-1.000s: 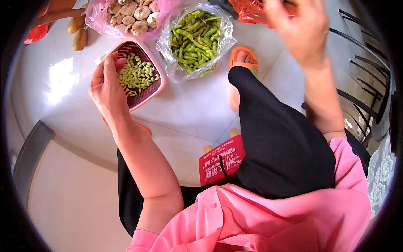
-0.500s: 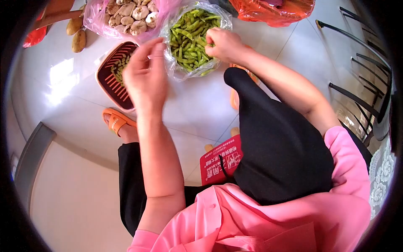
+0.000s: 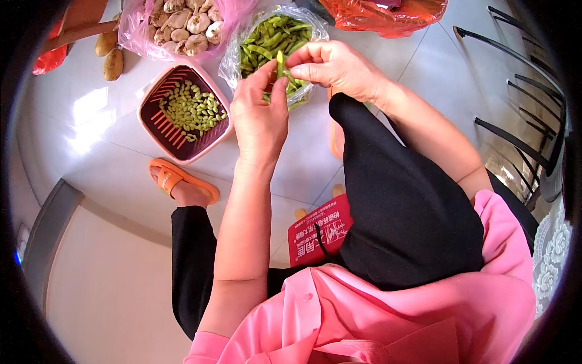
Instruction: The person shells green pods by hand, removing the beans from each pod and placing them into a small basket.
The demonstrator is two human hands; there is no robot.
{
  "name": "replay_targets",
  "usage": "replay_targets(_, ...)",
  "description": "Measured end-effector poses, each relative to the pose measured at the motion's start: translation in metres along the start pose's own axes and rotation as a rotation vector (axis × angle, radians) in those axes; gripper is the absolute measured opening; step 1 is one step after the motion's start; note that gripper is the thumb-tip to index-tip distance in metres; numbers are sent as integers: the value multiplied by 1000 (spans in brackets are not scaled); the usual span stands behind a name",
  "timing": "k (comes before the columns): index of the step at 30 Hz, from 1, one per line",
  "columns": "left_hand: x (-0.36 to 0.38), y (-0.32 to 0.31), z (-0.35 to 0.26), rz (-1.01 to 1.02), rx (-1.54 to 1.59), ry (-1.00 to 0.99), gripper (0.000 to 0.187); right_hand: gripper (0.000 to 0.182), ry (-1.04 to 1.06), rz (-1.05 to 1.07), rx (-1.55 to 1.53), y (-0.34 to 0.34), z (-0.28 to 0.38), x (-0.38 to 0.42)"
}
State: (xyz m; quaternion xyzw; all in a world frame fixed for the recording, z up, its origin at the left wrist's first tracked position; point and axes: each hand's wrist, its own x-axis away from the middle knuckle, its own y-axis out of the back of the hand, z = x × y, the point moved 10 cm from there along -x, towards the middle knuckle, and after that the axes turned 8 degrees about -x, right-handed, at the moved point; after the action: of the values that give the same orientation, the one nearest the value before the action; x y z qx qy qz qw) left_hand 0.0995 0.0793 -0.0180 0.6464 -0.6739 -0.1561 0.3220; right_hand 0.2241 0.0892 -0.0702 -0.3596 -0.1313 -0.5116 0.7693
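Observation:
A green edamame pod [image 3: 280, 63] points upward between the fingertips of my two hands. My left hand [image 3: 262, 118] pinches it from the left with thumb and fingers. From the right, the thumb and fingertips of my right hand [image 3: 342, 70] close on the same pod. Directly beneath lies a clear plastic bag [image 3: 229, 65] filled with edamame pods [image 3: 257, 50]. Left of my left hand, a pink-rimmed basket [image 3: 145, 124] with a dark slotted inside holds many shelled green beans [image 3: 193, 108].
A pink bag [image 3: 134, 37] of garlic bulbs [image 3: 197, 23] stands behind the basket, with potatoes [image 3: 113, 65] beside it. Farther right is a red plastic bag [image 3: 388, 21]. Black metal legs [image 3: 509, 136] line the right side. An orange slipper [image 3: 170, 177] rests below the basket.
My left hand has moved right, away from over the basket, uncovering the beans. My right hand has come up from the pods in the bag, and both hands now meet at a pod.

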Motion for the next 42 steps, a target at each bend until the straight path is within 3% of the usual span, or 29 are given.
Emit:
replay_targets(2,1,-3,0,5,36,-26,31,20,40,-32,132,3,2,2)
replay_targets(4,3,-11,3,73,143,102,30,17,69,-38,114,2,5,4)
replay_targets(9,6,-8,-1,104,124,164,30,13,52,-64,369,-1,15,7)
replay_targets(17,8,-13,1,162,64,189,28,12,109,-135,394,-1,17,10)
replay_targets(26,15,-13,2,73,49,234,23,12,176,-226,459,-5,21,13)
replay_targets(29,15,-20,13,66,189,254,22,13,200,-235,407,-4,20,13)
replay_targets(31,16,-36,24,176,625,384,22,13,212,-226,353,-3,20,13)
replay_targets(37,24,-57,34,326,1029,519,27,11,142,-132,94,0,6,7)
replay_targets(40,25,-64,32,401,1189,538,29,9,-20,-114,-28,3,-8,8)
replay_targets(42,26,-66,28,421,1250,535,30,8,-136,-54,-327,-3,-23,7)
